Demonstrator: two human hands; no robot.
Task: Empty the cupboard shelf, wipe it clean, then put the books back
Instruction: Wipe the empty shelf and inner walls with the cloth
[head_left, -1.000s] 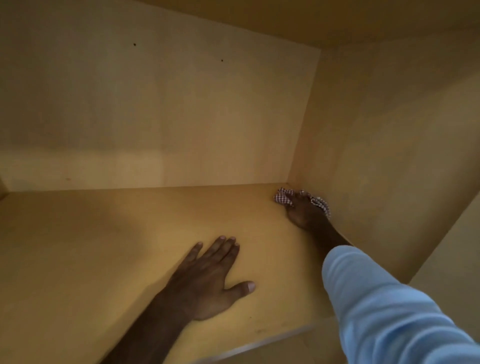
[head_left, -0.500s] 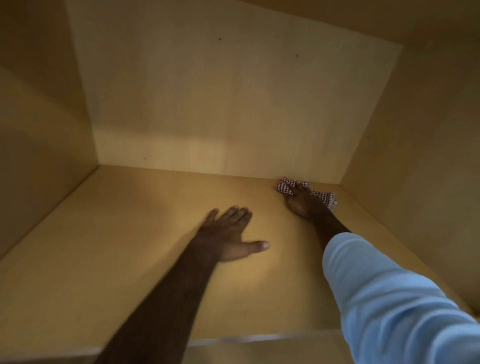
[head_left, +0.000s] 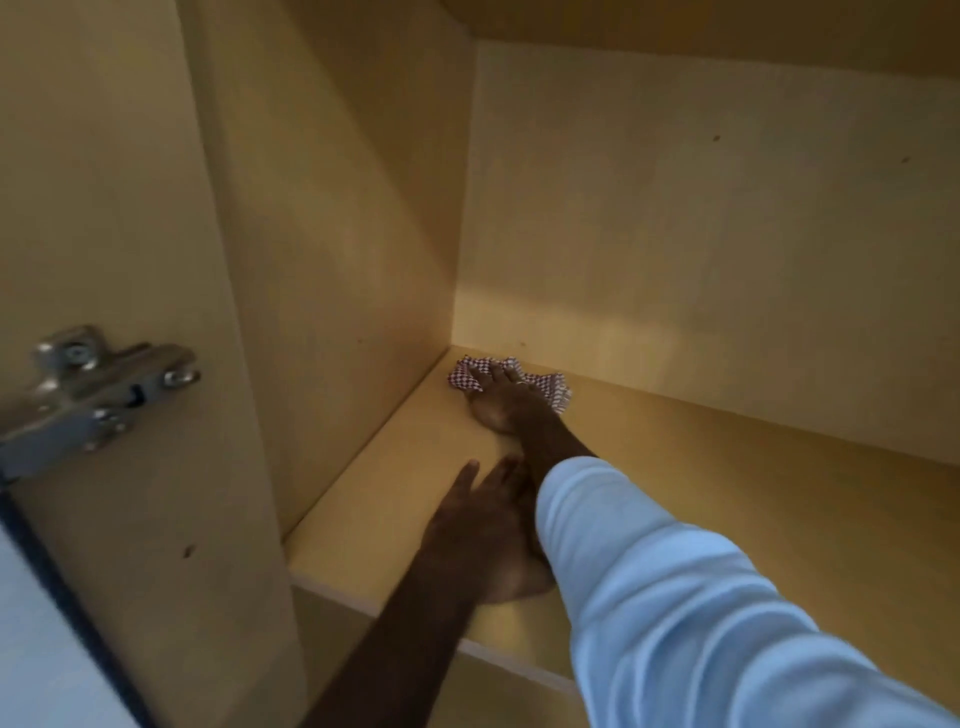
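The wooden cupboard shelf (head_left: 727, 499) has no books on it, and none are in view. A red-and-white checked cloth (head_left: 464, 377) lies in the shelf's back left corner. My right hand (head_left: 503, 404), at the end of a light blue sleeve, presses down on the cloth with its fingers spread over it. My left hand (head_left: 480, 525) lies flat on the shelf board nearer the front, fingers straight. The blue sleeve hides its thumb side.
The cupboard's left side wall (head_left: 353, 260) stands right beside the cloth, and the back wall (head_left: 701, 234) just behind it. A metal door hinge (head_left: 98, 387) sits on the panel at the far left. The shelf's front edge (head_left: 332, 587) runs below my left wrist.
My right hand has slid the cloth along the back of the shelf from the right corner to the left corner. The view has swung left, and my left hand has stayed flat on the board.
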